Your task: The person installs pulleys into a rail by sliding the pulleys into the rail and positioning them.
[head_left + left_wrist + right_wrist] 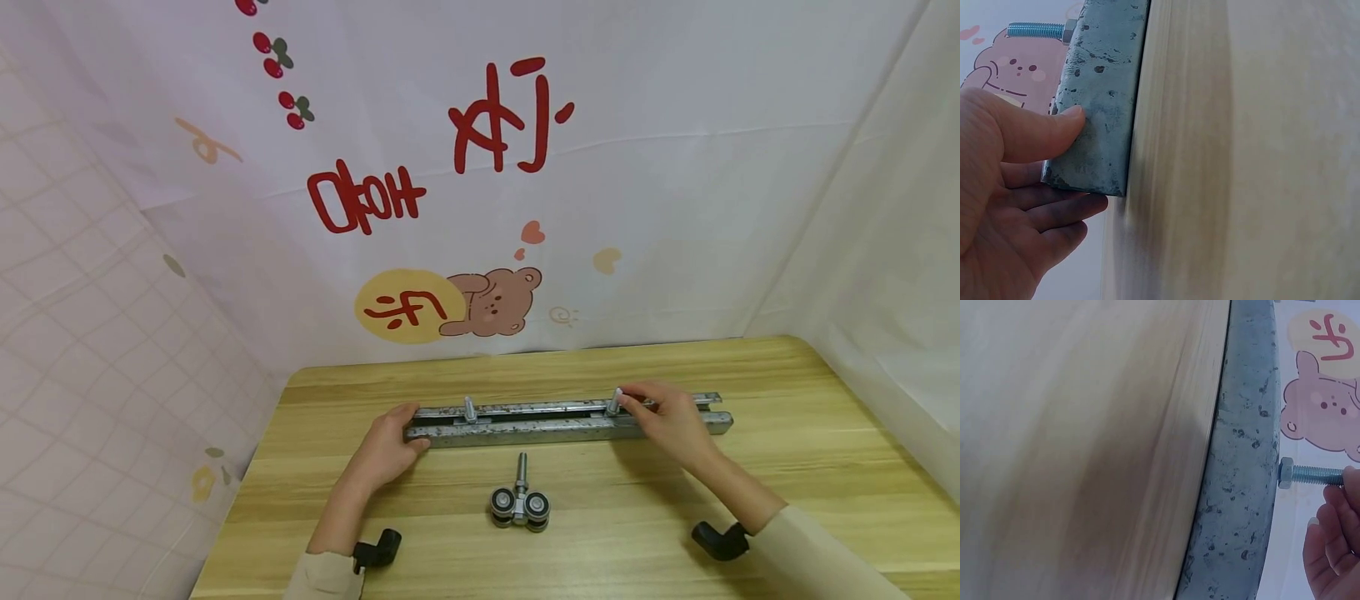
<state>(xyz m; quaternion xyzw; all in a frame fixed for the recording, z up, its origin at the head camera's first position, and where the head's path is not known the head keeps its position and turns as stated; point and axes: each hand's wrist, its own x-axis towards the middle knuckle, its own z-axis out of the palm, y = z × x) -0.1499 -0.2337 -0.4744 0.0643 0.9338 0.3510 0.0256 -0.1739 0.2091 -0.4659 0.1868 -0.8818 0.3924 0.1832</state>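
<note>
A galvanized steel track (pixel 525 432) with a slot along its top lies across the wooden table. My left hand (pixel 388 442) grips its left end, the thumb on the front face (pixel 1094 125) and the fingers around the end and back. Two threaded bolts with nuts rise from the slot. The left bolt (pixel 470 408) stands free. The right bolt (pixel 614 402) is pinched near its tip by my right hand (pixel 671 417); its hex nut (pixel 1285 473) shows just above the track. What the bolts join to inside the track is hidden.
A loose roller trolley (pixel 520 502), with black-rimmed wheels and an upright threaded bolt, lies on the table (pixel 600 517) in front of the track. Behind the table hangs a white printed cloth (pixel 675 208), with more cloth at both sides.
</note>
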